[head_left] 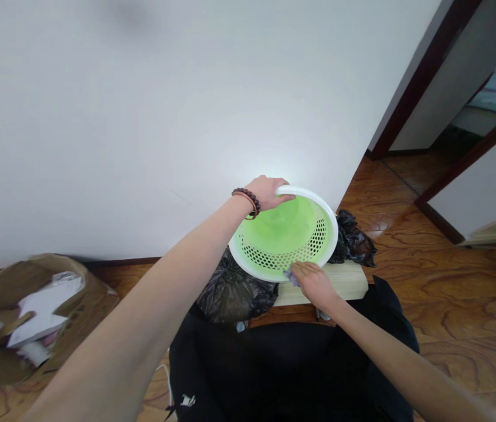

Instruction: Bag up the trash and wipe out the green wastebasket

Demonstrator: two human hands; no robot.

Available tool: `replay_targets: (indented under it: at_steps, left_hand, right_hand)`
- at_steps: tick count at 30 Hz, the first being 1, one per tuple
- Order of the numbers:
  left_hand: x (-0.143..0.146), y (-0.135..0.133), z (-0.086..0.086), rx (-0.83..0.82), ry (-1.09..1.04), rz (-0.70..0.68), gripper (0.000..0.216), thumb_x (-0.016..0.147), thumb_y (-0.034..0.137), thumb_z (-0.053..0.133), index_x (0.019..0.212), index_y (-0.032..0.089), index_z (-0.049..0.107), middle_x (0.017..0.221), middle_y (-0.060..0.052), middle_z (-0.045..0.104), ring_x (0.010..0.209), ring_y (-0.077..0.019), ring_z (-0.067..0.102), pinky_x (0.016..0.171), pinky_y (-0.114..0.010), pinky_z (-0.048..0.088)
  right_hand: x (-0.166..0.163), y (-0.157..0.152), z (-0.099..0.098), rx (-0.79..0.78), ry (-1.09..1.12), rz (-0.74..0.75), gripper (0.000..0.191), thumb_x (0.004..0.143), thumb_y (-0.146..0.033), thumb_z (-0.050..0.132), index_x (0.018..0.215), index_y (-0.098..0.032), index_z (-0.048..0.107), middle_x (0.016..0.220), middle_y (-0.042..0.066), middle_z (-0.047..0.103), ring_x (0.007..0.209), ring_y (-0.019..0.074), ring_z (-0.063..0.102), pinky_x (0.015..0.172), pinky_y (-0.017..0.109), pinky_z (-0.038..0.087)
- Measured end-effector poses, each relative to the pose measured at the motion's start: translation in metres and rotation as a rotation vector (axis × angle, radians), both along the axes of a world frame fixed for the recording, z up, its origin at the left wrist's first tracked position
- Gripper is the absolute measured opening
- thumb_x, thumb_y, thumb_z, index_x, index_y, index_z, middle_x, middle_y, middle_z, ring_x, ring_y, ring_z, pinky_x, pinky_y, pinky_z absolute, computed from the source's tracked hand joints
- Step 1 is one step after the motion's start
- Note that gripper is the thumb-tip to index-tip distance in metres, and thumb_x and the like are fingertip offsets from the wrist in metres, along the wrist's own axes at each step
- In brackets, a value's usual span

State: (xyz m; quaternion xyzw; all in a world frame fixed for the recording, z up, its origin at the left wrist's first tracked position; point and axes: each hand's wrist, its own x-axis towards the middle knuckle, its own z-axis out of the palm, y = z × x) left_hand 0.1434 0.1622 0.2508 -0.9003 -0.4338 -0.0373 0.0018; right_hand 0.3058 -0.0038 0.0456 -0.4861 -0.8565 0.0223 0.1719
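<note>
A round green plastic basket (274, 228) with a white rim and rows of holes is tilted toward me in the middle of the head view. My left hand (269, 193), with a beaded bracelet at the wrist, grips the rim at the upper left, thumb and fingers around it. At the lower rim, my right hand (313, 281) is closed on a small greyish-purple cloth (291, 277) pressed against the edge. Most of the cloth is hidden by the fingers. Below the basket is a pale wooden bench (347, 281), partly covered by it.
Black plastic bags (239, 290) bulge at the basket's left, and another black bag (353, 237) lies at its right. An open cardboard box (98, 293) with papers stands on the left. A white wall (142, 117) rises behind; a doorway opens at the right.
</note>
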Motion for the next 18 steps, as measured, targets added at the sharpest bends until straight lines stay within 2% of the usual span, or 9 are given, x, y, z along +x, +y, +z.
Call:
replay_targets:
  at_steps: [2,6,8,10,12,14,16,18]
  left_hand:
    - [0.004,-0.001,-0.001,0.014,0.009,0.014,0.055,0.08,0.063,0.032,0.107,0.023,0.057,0.088,-0.005,0.066,0.079,-0.0189,0.06,0.07,-0.028,0.042]
    - [0.017,-0.001,-0.001,0.048,0.015,0.014,0.055,0.079,0.064,0.032,0.098,0.02,0.06,0.085,-0.006,0.066,0.078,-0.0206,0.06,0.066,-0.029,0.042]
    - [0.02,-0.001,-0.001,0.053,0.015,0.03,0.054,0.079,0.063,0.033,0.098,0.02,0.059,0.085,-0.006,0.066,0.077,-0.0204,0.06,0.066,-0.029,0.042]
    - [0.017,-0.001,-0.002,0.057,0.021,0.039,0.053,0.08,0.062,0.033,0.098,0.02,0.06,0.085,-0.006,0.066,0.076,-0.0201,0.06,0.065,-0.029,0.042]
    - [0.01,-0.003,-0.004,0.067,0.021,0.037,0.052,0.08,0.062,0.033,0.099,0.021,0.059,0.084,-0.006,0.066,0.076,-0.0204,0.06,0.066,-0.029,0.042]
    - [0.001,-0.006,-0.006,0.077,0.013,0.037,0.053,0.081,0.061,0.032,0.101,0.021,0.059,0.084,-0.005,0.066,0.077,-0.0208,0.06,0.067,-0.029,0.042]
    - [-0.006,-0.01,-0.009,0.079,0.0,0.048,0.052,0.082,0.061,0.03,0.102,0.022,0.058,0.086,-0.005,0.066,0.079,-0.0204,0.06,0.069,-0.029,0.042]
    - [-0.009,-0.013,-0.01,0.072,-0.021,0.072,0.051,0.083,0.06,0.03,0.103,0.022,0.058,0.089,-0.004,0.067,0.08,-0.0196,0.06,0.069,-0.029,0.041]
  right_hand:
    - [-0.015,0.0,0.001,-0.017,0.012,-0.089,0.026,0.089,-0.013,0.041,0.107,-0.012,0.058,0.11,0.014,0.063,0.105,0.0209,0.056,0.094,0.035,0.038]
    - [-0.07,0.001,0.003,-0.073,0.124,-0.197,0.025,0.092,-0.016,0.036,0.104,-0.015,0.058,0.099,0.01,0.067,0.089,0.0181,0.062,0.082,0.029,0.044]
    - [-0.093,0.001,0.002,-0.062,0.2,-0.209,0.028,0.093,-0.017,0.032,0.108,-0.016,0.055,0.103,0.009,0.066,0.091,0.0167,0.062,0.081,0.028,0.045]
    - [-0.098,-0.001,-0.001,-0.022,0.23,-0.15,0.029,0.093,-0.016,0.032,0.114,-0.015,0.052,0.113,0.01,0.062,0.099,0.0167,0.059,0.084,0.028,0.044]
    - [-0.082,-0.002,-0.005,0.02,0.183,-0.02,0.03,0.091,-0.011,0.035,0.116,-0.012,0.051,0.12,0.013,0.057,0.107,0.018,0.055,0.09,0.03,0.042]
    - [-0.05,-0.002,-0.008,0.047,0.086,0.117,0.031,0.087,-0.006,0.038,0.114,-0.01,0.052,0.121,0.016,0.056,0.111,0.0199,0.052,0.094,0.034,0.04]
    - [-0.016,-0.001,-0.008,0.045,-0.003,0.177,0.03,0.086,-0.006,0.041,0.111,-0.011,0.054,0.118,0.016,0.058,0.111,0.0215,0.053,0.093,0.037,0.041]
    - [0.008,0.0,-0.006,0.04,-0.052,0.154,0.028,0.086,-0.008,0.042,0.111,-0.01,0.055,0.116,0.017,0.059,0.108,0.0224,0.055,0.093,0.039,0.041]
